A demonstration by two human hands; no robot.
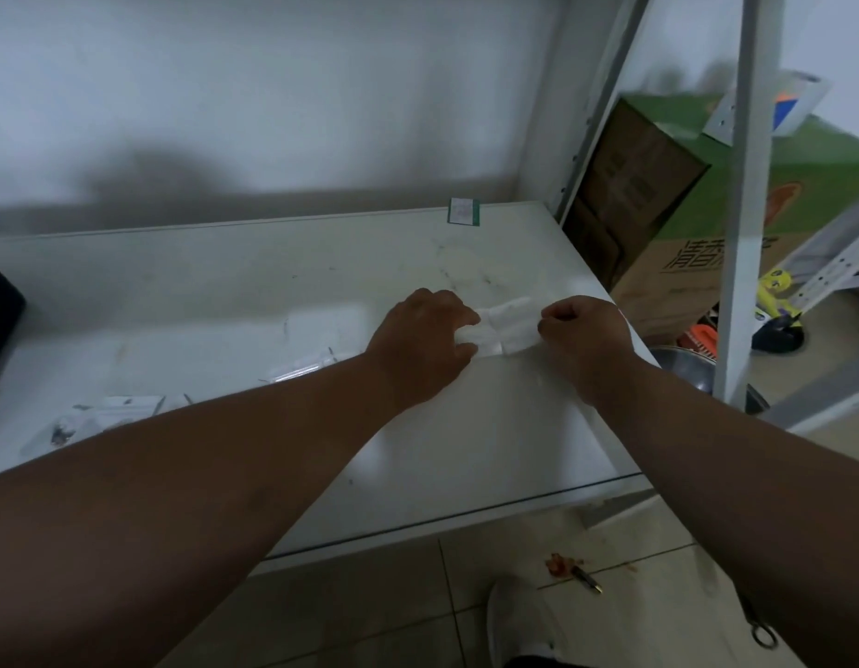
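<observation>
A small white packet (pixel 507 327) lies on the tabletop (pixel 273 282), near its right edge. The left hand (pixel 425 342) holds one end with bent fingers. The right hand (pixel 586 337) pinches the other end.

A single wide-angle camera sits on the person's head, above the near edge of the white table (pixel 225 291). It looks forward and down across the table to the wall (pixel 273 113) behind it. The camera is close, so the tabletop fills the middle. Both forearms run in from below the table's near edge, the left hand (pixel 420 337) and right hand (pixel 586 339) holding a white packet (pixel 507 325) over the table's right half. Floor tiles (pixel 418 609) show below the near edge. A metal rack (pixel 741 233) and a green carton (pixel 659 151) stand right of the table.
</observation>
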